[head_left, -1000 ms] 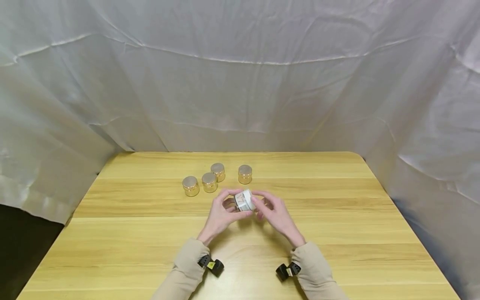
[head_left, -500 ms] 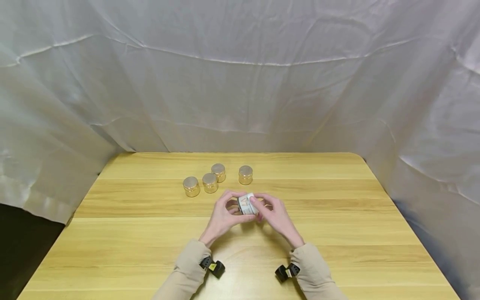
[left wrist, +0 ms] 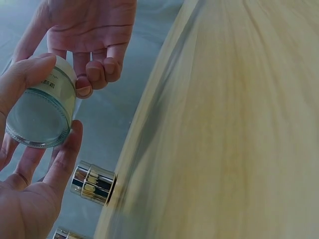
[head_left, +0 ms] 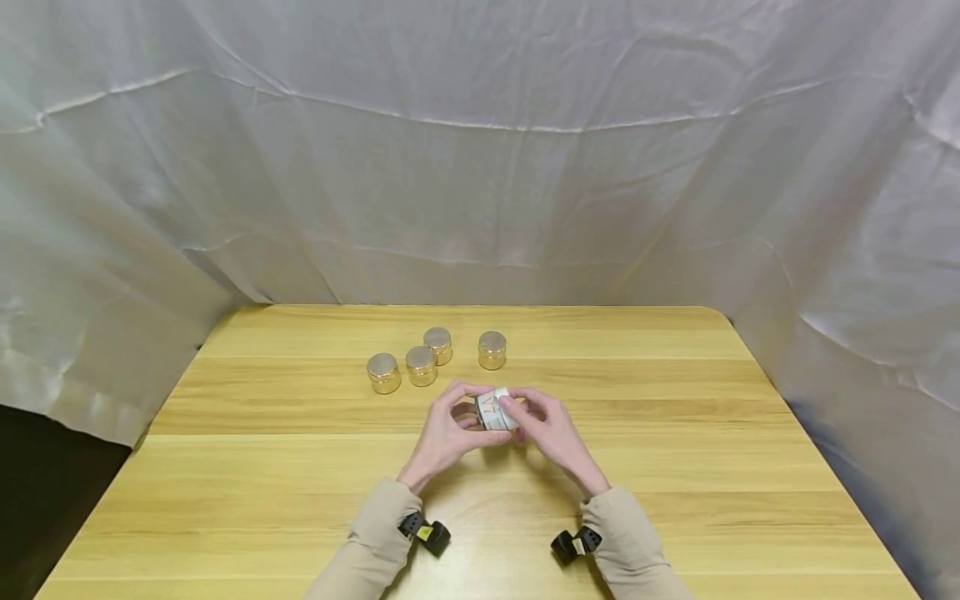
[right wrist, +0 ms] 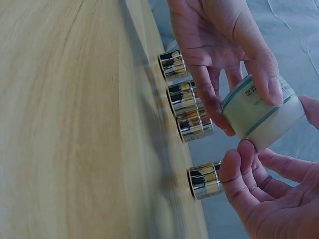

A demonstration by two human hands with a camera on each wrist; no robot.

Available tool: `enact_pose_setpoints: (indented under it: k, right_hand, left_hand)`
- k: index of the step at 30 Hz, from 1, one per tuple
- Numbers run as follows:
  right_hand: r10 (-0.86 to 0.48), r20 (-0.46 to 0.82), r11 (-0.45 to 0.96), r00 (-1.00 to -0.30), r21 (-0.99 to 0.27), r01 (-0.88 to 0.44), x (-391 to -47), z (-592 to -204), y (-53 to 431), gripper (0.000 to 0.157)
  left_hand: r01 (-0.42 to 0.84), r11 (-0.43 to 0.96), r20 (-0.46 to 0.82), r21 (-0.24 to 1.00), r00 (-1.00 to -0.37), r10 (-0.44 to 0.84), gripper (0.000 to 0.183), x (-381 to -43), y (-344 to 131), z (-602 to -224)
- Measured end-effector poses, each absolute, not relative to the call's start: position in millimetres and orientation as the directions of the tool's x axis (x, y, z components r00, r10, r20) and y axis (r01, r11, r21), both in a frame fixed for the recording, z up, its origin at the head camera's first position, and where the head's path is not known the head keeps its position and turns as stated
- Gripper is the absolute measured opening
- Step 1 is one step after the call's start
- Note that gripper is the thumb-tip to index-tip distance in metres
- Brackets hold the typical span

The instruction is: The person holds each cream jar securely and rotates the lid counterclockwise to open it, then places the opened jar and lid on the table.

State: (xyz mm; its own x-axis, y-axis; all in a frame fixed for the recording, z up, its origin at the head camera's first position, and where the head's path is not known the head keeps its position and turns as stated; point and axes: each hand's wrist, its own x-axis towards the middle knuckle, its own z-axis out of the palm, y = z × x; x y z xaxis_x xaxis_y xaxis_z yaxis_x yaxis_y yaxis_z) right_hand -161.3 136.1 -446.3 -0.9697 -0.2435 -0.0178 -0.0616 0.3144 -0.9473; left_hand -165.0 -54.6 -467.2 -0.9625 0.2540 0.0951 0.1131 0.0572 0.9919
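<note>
Both hands hold one small cosmetic cream jar (head_left: pixel 492 410), tilted on its side above the table. It has a clear glass base, a pale label with lettering and a white lid (right wrist: pixel 280 128). My left hand (head_left: pixel 442 429) grips the body, its thumb (left wrist: pixel 31 72) across the label side. On the lid end, my right hand (head_left: pixel 551 429) pinches with thumb and fingers. In the left wrist view the jar's round glass bottom (left wrist: pixel 37 119) faces the camera. The lid appears seated on the jar. Part of it is hidden by the right fingers.
Several gold-coloured lidded jars stand upright beyond the hands: one at far left (head_left: pixel 383 373), two close together (head_left: pixel 421 366), and a separate one (head_left: pixel 492 351) to their right. The wooden table (head_left: pixel 675 433) ends at a grey cloth backdrop (head_left: pixel 480 192).
The held jar has shifted slightly right and toward the person, and its label has turned a little. The right thumb and fingers have closed further over the lid. The gold jars stay put.
</note>
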Motion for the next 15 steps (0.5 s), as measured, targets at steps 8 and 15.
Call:
enact_pose_setpoints:
  k: [8,15]
  right_hand:
    - [-0.267,-0.002,0.326,-0.964,-0.941,-0.088,-161.6,-446.0,135.4,0.036]
    - [-0.27,0.012,0.335,-0.963,-0.936,-0.106,-161.2,-446.5,136.0,0.035]
  left_hand:
    - [0.096,0.06,0.078,0.994,-0.965,0.251,0.061,-164.6,-55.4,-467.3]
    - [0.084,0.044,0.071,0.996,-0.967,0.244,0.061,-165.1,-55.5,-469.7]
